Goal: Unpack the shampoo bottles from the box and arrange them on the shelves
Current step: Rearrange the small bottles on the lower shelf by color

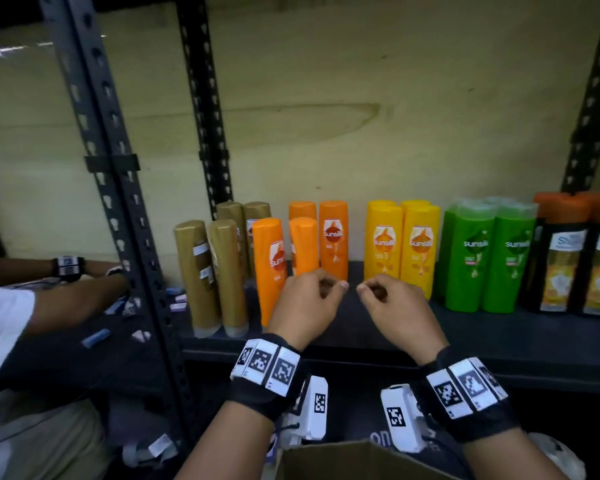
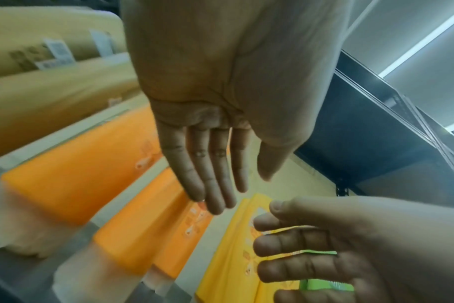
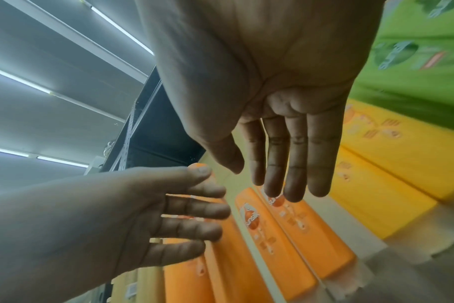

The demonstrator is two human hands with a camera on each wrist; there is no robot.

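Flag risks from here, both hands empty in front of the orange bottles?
1. The front-left orange bottle looks tilted; a brush from the left hand might topple it into its neighbours.
2. The right hand hovers close to the yellow bottles; pulling back carelessly could clip them.
3. Groups stand tightly spaced on the shelf, so one fall may cascade.

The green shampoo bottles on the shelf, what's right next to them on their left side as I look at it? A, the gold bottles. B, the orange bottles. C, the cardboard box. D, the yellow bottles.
D: in the head view the green shampoo bottles stand directly beside the yellow bottles on the shelf, with the orange bottles and gold bottles farther left.
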